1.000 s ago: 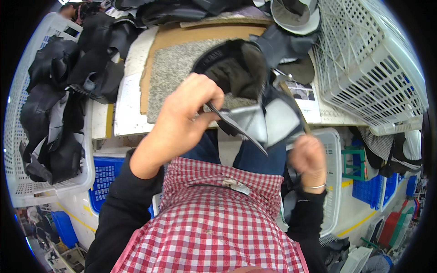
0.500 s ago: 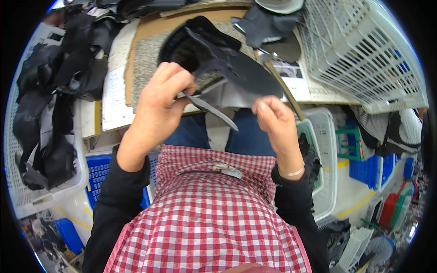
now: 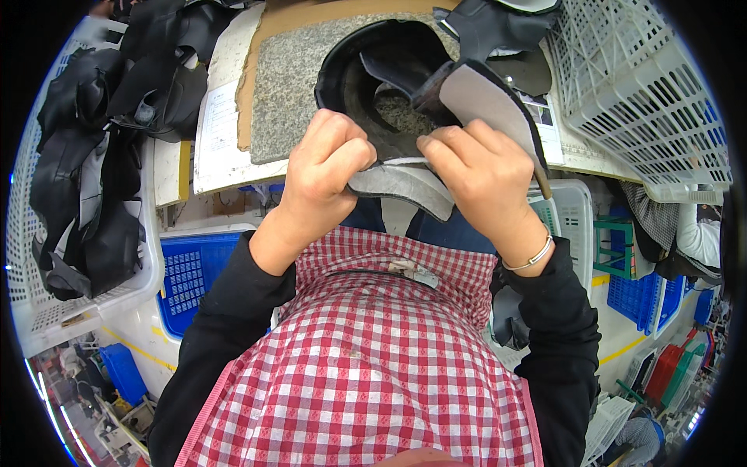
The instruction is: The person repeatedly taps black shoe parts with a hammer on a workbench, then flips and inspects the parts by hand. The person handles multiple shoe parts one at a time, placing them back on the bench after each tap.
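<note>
Both my hands hold a black shoe upper (image 3: 354,62), leather-like with pale grey lining, at the near edge of the worktable. My left hand (image 3: 323,167) is closed in a fist on its near edge, where a strip of grey lining (image 3: 405,189) folds down toward me. With bent fingers my right hand (image 3: 486,171) grips the same edge farther right. One lined flap (image 3: 478,97) stands up behind my right hand. The upper curves round an opening through which the speckled stone slab (image 3: 288,86) shows. My fingertips are mostly hidden.
At the left a white basket (image 3: 152,268) holds several black pieces. Another white basket (image 3: 630,93) stands tilted at the back right. More black pieces (image 3: 498,31) lie behind the upper. Below the table are a blue crate (image 3: 183,272) and a white tub (image 3: 576,226).
My right hand, earlier apart from the upper, now grips its near edge. The upper has been turned, so its lined flap stands up and the grey lining shows between my hands.
</note>
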`<state>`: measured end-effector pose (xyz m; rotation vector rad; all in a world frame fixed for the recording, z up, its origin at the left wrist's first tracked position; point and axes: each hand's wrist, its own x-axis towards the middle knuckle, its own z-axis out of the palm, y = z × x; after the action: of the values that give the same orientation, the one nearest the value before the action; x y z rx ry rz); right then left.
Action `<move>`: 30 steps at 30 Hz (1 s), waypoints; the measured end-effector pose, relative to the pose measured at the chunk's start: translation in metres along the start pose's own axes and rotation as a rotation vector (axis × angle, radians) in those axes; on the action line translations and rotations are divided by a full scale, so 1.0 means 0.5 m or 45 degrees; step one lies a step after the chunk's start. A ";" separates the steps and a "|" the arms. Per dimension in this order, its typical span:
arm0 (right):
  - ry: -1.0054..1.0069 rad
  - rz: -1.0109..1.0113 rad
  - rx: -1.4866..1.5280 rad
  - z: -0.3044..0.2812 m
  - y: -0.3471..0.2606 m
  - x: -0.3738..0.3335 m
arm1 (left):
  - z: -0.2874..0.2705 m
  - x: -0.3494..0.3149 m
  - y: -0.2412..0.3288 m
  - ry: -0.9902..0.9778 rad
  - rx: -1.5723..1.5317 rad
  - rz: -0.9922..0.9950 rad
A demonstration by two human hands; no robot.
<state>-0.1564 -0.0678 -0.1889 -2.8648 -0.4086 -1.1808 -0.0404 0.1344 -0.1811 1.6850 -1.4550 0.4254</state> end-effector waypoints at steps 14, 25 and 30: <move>-0.056 -0.042 0.054 -0.023 -0.031 -0.028 | 0.005 -0.046 -0.016 -0.039 0.115 0.161; -0.241 -0.056 0.189 -0.062 -0.051 -0.007 | -0.030 0.021 -0.008 -0.172 0.203 0.085; -0.032 0.178 0.051 -0.084 -0.044 0.075 | -0.125 0.206 0.038 -0.528 0.384 0.125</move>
<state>-0.1653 -0.0426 -0.1349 -2.8234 -0.2257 -1.1021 -0.0141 0.1170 -0.0633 2.0339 -1.8517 0.3769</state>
